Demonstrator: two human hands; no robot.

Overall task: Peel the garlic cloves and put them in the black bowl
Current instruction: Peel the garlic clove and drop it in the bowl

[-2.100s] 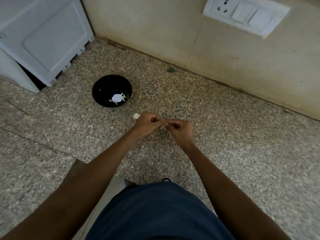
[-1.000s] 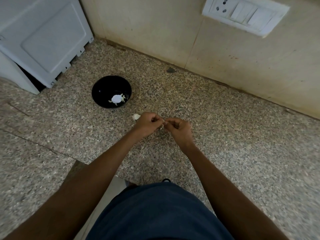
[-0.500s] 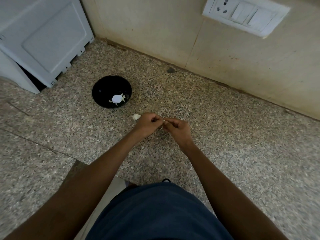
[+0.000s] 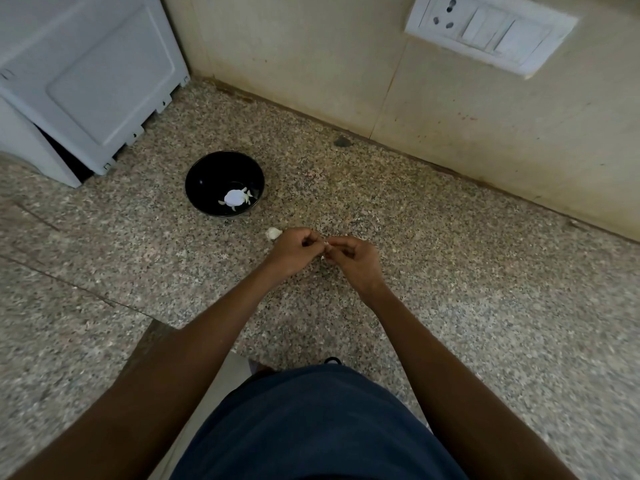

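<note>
Nearest the camera is the person's dark blue cloth garment (image 4: 322, 427), and from either side of it 2 bare forearms reach forward over the speckled grey-brown granite counter (image 4: 485, 306). The left hand (image 4: 294, 249) and the right hand (image 4: 353, 258) meet above the stone, fingertips touching, each with its fingers curled in tight. Between them they pinch a small pale garlic clove (image 4: 325, 250), of which only a sliver shows; whether its skin is on or off cannot be told.

Just beyond the left hand's knuckles a white garlic piece (image 4: 273, 233) lies on the counter, almost touching that hand. Farther back and to the left stands the round glossy black bowl (image 4: 207, 178), upright on the counter and apart from both hands. In its bottom sit a white rounded lump (image 4: 234, 197) and a few pale slivers around it.

Behind the bowl, at the far left, a light grey plastic appliance casing (image 4: 86, 81) leans. The cream tiled wall (image 4: 311, 57) rises at the counter's back edge, carrying a white switch-and-socket plate (image 4: 490, 31) at upper right.
</note>
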